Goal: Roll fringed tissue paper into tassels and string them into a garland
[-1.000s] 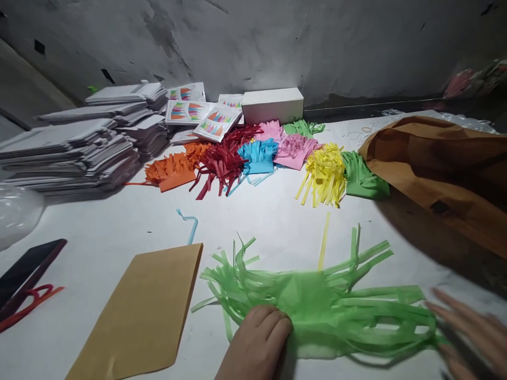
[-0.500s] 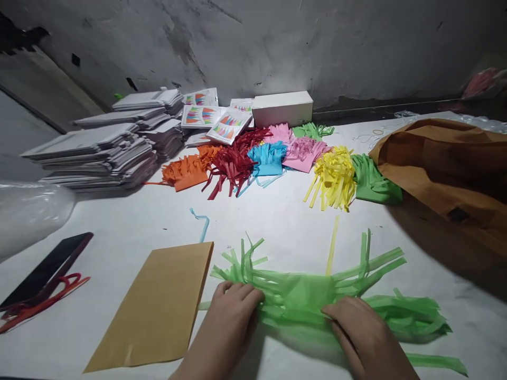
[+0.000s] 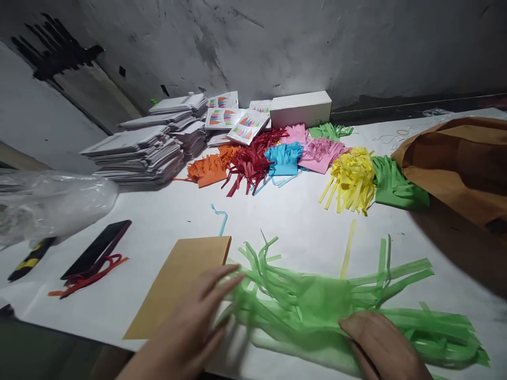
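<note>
A fringed piece of green tissue paper (image 3: 322, 301) lies spread in front of me, its cut strips fanning out to both sides around an uncut middle. My right hand (image 3: 382, 343) pinches the near edge of this paper, right of its middle. Over the strips at the left end is my left hand (image 3: 198, 311), a little blurred, with its fingers stretched and apart. A brown cardboard rectangle (image 3: 178, 285) lies flat beside and partly beneath that hand. Beyond the green paper rests a loose yellow strip (image 3: 348, 248).
Folded tissue tassels in orange (image 3: 212, 169), dark red (image 3: 251, 163), blue (image 3: 283, 158), pink (image 3: 319, 153), yellow (image 3: 352, 177) and green (image 3: 400, 184) line the back. Stacked white packets (image 3: 134, 155), a white box (image 3: 301, 108), a phone (image 3: 97, 250), a cutter (image 3: 31, 259) and a brown bag (image 3: 455, 158) surround them.
My left hand has moved left along the strips, and its fingers have spread. My right hand keeps its pinch on the green paper. The view has turned left.
</note>
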Motion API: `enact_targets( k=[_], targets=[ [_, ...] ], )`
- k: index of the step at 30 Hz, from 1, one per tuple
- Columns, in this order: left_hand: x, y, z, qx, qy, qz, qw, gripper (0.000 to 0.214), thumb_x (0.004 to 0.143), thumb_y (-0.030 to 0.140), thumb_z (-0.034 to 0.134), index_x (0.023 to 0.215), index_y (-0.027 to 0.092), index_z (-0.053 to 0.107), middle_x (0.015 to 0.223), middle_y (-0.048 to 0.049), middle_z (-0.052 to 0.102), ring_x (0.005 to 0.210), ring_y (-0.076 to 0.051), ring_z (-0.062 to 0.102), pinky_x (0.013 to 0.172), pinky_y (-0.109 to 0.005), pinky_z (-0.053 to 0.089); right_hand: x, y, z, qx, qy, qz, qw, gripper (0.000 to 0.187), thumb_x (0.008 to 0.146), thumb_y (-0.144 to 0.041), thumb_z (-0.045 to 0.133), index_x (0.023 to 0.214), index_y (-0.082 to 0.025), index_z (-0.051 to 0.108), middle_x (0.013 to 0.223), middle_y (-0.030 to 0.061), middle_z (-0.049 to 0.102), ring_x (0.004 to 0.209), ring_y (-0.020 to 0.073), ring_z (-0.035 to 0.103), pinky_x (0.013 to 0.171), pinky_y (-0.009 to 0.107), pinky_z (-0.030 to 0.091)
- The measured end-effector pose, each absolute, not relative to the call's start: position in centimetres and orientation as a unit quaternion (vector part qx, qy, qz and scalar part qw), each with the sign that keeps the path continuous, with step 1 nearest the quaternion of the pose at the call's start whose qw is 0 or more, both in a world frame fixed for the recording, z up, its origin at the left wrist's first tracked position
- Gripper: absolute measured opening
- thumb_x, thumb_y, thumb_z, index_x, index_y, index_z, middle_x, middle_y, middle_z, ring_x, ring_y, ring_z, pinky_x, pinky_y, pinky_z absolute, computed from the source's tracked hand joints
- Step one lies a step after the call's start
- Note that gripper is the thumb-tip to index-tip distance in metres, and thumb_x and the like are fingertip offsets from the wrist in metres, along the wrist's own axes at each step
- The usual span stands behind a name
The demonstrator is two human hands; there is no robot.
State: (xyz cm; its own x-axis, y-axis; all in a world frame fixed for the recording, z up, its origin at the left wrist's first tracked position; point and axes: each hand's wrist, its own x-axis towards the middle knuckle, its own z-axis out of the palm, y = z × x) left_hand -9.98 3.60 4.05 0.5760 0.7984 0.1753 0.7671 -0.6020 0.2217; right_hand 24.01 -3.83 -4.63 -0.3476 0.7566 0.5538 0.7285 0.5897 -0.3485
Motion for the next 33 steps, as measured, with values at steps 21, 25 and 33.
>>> enact_targets(
  k=[21, 25, 33],
  targets=[
    [3.1, 7.5, 0.1, 0.858, 0.481, -0.102, 0.151, 0.024, 0.098, 0.027, 0.05, 0.082, 0.018, 0.065, 0.075, -0.0076, 0.073, 0.067, -0.025, 0.067, 0.053, -0.031, 0.025, 22.7, -0.1, -4.0, -0.577, -0.759, -0.099, 0.284, 0.019, 0.1, -0.013, 0.047, 0.1, -0.013, 0.066, 0.093, 0.0124, 0.069, 0.092, 0.0299, 0.061, 0.085, 0.046, 0.042],
    [3.1, 8.0, -0.1, 0.854, 0.486, -0.107, 0.154, 0.025, 0.1, 0.028, 0.049, 0.084, 0.018, 0.065, 0.075, -0.008, 0.073, 0.067, -0.026, 0.068, 0.053, -0.031, 0.031, 22.3, -1.0, -4.0, -0.472, -0.819, -0.063, 0.32, 0.034, 0.102, -0.009, 0.035, 0.102, -0.014, 0.069, 0.101, 0.0094, 0.072, 0.102, 0.025, 0.061, 0.103, 0.044, 0.035],
    [1.3, 6.0, 0.5, 0.922, 0.355, 0.135, 0.08, 0.025, 0.088, 0.016, 0.065, 0.112, 0.02, 0.06, 0.121, -0.009, 0.066, 0.115, -0.031, 0.055, 0.104, -0.055, 0.037, 22.4, -0.7, -4.2, -0.449, -0.831, -0.014, 0.329, 0.036, 0.102, -0.008, 0.034, 0.093, -0.014, 0.068, 0.086, 0.0065, 0.069, 0.084, 0.0198, 0.059, 0.098, 0.041, 0.036]
  ],
)
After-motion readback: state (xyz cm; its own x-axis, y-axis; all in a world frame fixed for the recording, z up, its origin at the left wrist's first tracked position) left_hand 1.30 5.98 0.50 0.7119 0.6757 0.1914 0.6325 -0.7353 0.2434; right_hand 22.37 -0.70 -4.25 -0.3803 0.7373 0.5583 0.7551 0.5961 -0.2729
